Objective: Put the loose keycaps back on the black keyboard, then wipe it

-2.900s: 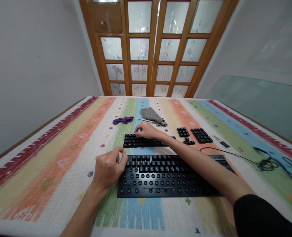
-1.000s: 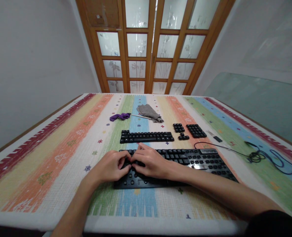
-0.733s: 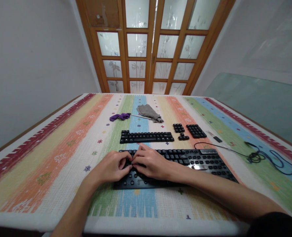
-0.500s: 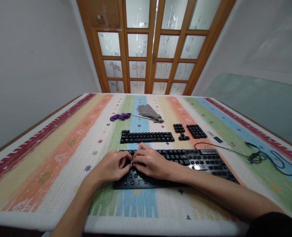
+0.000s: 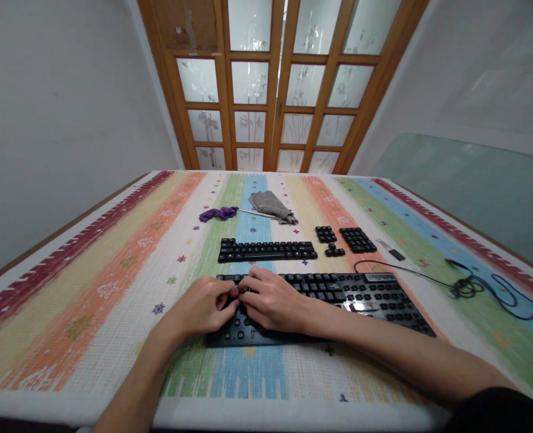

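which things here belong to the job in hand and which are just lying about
Seemingly part of the job:
keyboard, some keycaps missing, under the left hand and right hand
loose keycaps, grouped beyond it
black cable

Seemingly just lying about:
purple cloth
grey cloth
thin pale rod
small black item, too small to identify

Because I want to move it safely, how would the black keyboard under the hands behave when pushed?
The keyboard is probably stiff, being one broad slab. Lying flat, it seems unlikely to tip. The looped cable looks floppy and may trail.
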The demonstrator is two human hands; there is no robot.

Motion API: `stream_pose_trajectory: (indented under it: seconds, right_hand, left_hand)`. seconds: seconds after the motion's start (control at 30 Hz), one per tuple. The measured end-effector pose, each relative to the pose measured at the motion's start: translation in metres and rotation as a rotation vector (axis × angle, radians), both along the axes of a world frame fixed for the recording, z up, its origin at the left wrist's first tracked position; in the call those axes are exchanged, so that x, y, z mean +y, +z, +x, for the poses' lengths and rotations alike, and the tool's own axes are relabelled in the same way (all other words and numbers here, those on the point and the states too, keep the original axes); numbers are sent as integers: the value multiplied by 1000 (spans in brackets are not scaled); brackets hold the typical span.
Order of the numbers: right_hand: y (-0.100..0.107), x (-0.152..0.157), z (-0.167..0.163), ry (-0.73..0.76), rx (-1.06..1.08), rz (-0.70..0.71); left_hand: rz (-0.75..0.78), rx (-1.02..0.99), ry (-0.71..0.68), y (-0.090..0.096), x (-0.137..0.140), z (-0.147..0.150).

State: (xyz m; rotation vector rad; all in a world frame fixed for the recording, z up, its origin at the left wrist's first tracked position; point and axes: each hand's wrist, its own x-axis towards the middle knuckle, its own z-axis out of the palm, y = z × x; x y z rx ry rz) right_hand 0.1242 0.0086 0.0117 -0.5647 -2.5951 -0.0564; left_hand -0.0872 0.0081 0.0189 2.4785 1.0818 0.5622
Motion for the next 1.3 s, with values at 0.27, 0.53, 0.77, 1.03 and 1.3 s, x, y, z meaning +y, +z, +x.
stream_pose_trajectory:
  seconds: [0.27, 0.53, 0.77, 1.03, 1.3]
  right_hand:
    - [14, 6, 0, 60, -65, -126]
    - [21, 18, -9, 84, -82, -244]
    - [19, 29, -8, 124, -50, -295]
    - [27, 37, -16, 142, -110, -355]
    - [23, 37, -9, 128, -132, -396]
  left_hand:
    - [98, -7, -72, -2, 1, 1]
    - [100, 12, -70, 0, 0, 1]
    - [106, 28, -88, 2, 0, 1]
    - [139, 27, -73, -1, 0, -1]
    - [127, 64, -82, 0, -2, 2]
